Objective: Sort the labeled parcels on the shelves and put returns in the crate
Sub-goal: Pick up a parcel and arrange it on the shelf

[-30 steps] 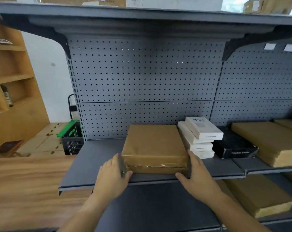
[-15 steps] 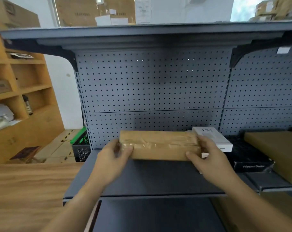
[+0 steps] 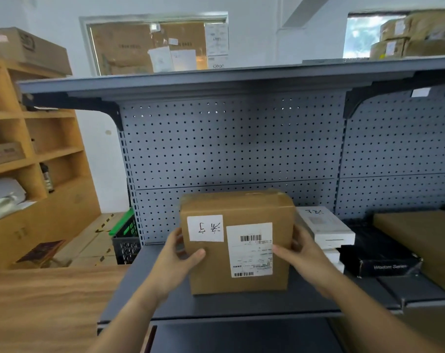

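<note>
I hold the brown cardboard parcel point(image 3: 238, 240) with both hands. My left hand point(image 3: 176, 258) grips its left side, with the thumb on the front just under the small white label point(image 3: 205, 228) that has handwriting on it. My other fingers wrap round the side. My right hand point(image 3: 305, 253) grips the right side, and its thumb lies on the edge of the big shipping label point(image 3: 250, 249) (the one with the barcodes). The parcel stands up on end with its labelled face turned to me, over the middle of the grey metal shelf point(image 3: 241, 304). I cannot tell if its bottom edge touches the shelf. Just to its right, near the back edge, sits a stack of white boxes point(image 3: 325, 230). A black box point(image 3: 379, 261) lies next to them. A flat brown parcel point(image 3: 420, 240) lies farther right. The green-and-black crate point(image 3: 125, 240) is on the floor past the shelf's left end.
</note>
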